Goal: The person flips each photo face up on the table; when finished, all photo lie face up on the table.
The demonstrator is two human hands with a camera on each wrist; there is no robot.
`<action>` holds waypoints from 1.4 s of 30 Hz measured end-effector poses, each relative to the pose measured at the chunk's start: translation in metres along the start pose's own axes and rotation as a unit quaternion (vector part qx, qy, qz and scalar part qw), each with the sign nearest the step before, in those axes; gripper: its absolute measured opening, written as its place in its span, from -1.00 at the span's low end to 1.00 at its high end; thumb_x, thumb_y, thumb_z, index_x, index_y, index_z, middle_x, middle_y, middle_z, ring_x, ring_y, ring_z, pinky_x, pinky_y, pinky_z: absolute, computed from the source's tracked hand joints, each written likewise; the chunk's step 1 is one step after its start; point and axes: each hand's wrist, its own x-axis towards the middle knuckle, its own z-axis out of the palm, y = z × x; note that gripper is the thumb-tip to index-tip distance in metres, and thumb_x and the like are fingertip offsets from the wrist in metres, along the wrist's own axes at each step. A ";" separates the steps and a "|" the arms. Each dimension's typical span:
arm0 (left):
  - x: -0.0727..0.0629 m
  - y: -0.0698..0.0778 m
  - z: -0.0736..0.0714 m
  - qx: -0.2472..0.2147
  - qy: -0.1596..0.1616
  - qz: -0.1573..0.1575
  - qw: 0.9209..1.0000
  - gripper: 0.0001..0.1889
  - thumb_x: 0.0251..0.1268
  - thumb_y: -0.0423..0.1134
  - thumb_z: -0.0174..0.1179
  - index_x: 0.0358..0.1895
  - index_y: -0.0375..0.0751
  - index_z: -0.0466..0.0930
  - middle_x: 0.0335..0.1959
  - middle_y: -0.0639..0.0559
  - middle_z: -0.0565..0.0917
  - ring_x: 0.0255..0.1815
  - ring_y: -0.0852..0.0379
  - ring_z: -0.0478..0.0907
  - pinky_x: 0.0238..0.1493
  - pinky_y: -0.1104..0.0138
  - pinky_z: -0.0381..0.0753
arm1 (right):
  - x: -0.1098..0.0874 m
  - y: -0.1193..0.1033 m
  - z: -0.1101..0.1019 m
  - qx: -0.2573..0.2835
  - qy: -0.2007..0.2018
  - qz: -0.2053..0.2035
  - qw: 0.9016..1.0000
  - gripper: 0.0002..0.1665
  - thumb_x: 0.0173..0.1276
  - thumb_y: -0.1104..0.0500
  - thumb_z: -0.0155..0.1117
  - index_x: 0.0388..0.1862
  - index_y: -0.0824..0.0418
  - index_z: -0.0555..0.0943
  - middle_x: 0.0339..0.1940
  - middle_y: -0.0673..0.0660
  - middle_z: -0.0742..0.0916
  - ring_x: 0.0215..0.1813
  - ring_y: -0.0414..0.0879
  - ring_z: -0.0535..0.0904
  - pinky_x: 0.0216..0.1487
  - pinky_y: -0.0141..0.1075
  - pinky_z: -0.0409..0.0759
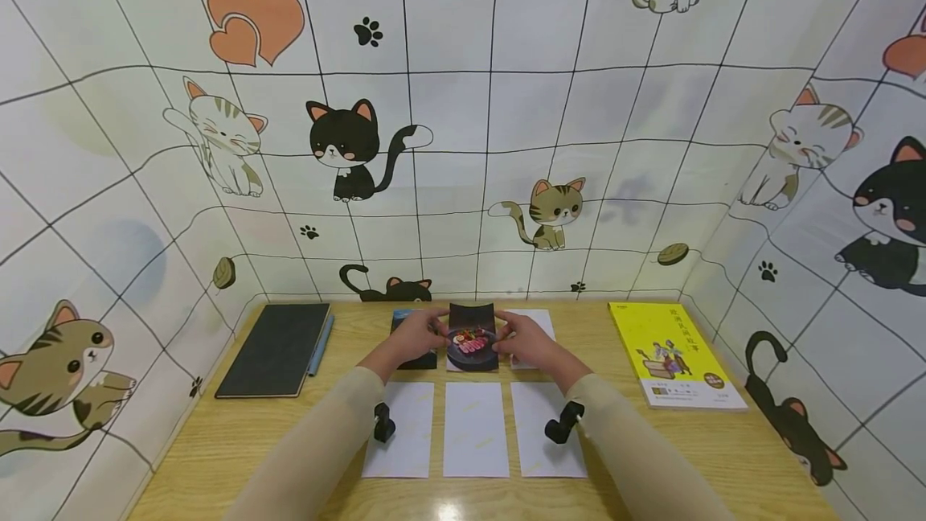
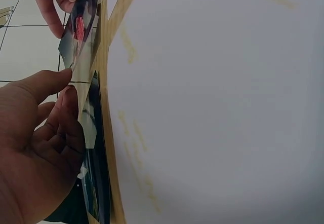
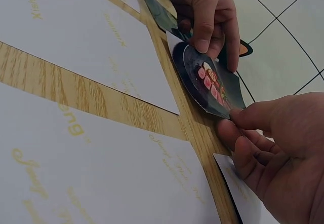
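Cat-print wall [image 1: 615,103], wood tabletop [image 1: 405,497]

Left hand [image 1: 414,336], right hand [image 1: 531,342]: fingers [image 3: 202,34] pinched closed on opposite edges of one food photo [image 1: 472,348], back-centre. Flanking: one dark picture [image 1: 419,363], one white card [image 1: 544,321]. Nearer: three white sheets [image 1: 475,432]. Outermost: one black notebook [image 1: 275,350], one blue pen [image 1: 321,346], one yellow book [image 1: 673,352].

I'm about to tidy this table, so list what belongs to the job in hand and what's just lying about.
Apparently part of the job:
- food picture, pinched by left hand and right hand
- dark picture beside it
- three white front-row cards

Apparently lying about:
- black notebook
- blue pen-like object
- yellow book
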 end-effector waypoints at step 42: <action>0.011 -0.005 -0.003 0.046 -0.037 -0.021 0.998 -0.36 0.46 -0.36 0.48 0.53 -0.43 0.52 -0.10 0.01 0.78 -0.13 0.12 0.75 0.10 0.12 0.76 | 0.004 -0.007 0.002 -0.048 -0.001 0.052 0.998 -0.12 0.51 0.38 0.45 0.71 0.46 0.30 -0.16 0.16 0.74 -0.33 -0.10 0.73 -0.51 -0.32 0.58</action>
